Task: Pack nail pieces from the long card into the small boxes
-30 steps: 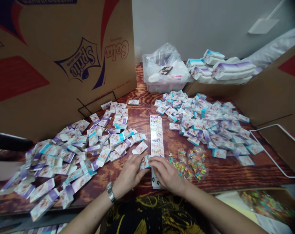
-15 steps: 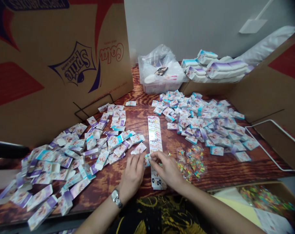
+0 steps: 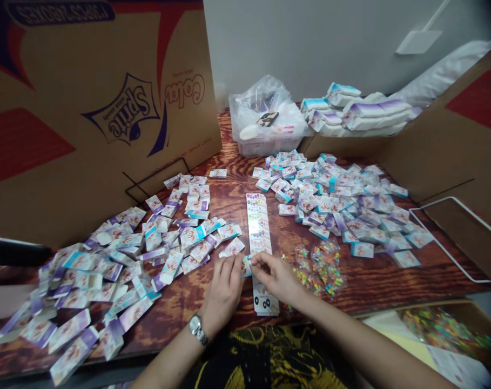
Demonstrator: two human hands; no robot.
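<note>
Near the table's front edge, my left hand, with a watch on its wrist, has its fingers closed round a small blue-and-white box. My right hand pinches at the right end of the same box; what its fingertips hold is too small to tell. Under the right hand runs a long stack of printed sticker strips. Just right of that hand lie clear packets of colourful pieces. A heap of small boxes, some with open flaps, spreads on the left.
Another pile of small boxes covers the right. Behind stand a plastic-lined tub and a carton of flat packs. A large cardboard box rises at the left. More packets sit low right, by a white wire frame.
The view has shifted very slightly. Both hands stay at the small box, with only tiny movements of the fingers.
</note>
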